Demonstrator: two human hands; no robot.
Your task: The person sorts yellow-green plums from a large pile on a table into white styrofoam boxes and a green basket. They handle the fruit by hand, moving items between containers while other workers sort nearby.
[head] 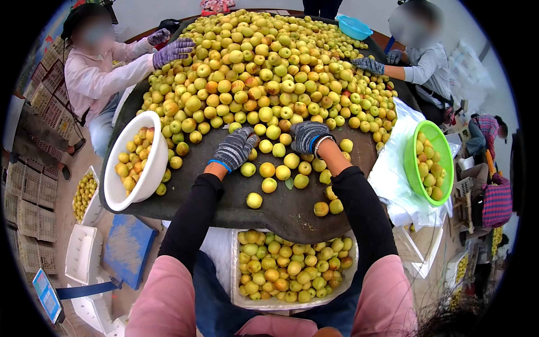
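A large heap of round yellow-green fruit (pixel 265 76), some blushed with red, covers most of a dark-covered table (pixel 202 177). My left hand (pixel 234 148), in a grey striped knit glove, is at the heap's near edge with its fingers curled beside some fruit. Similarly gloved, my right hand (pixel 310 137) bends over fruit a little to the right. Whether either hand grips a fruit is hidden by the fingers. Between and below the hands lie several loose fruits (pixel 283 172) and a green leaf (pixel 289 183). Between my legs stands a lined white crate (pixel 234 269) filled with the same fruit.
A white bowl (pixel 158 168) of fruit stands at the table's left edge. On the right, a green plastic basket (pixel 449 164) of fruit rests on plastic sheeting (pixel 385 177). Gloved co-workers' hands (pixel 172 52) reach the heap from both sides. A blue basin (pixel 353 27) is at the back.
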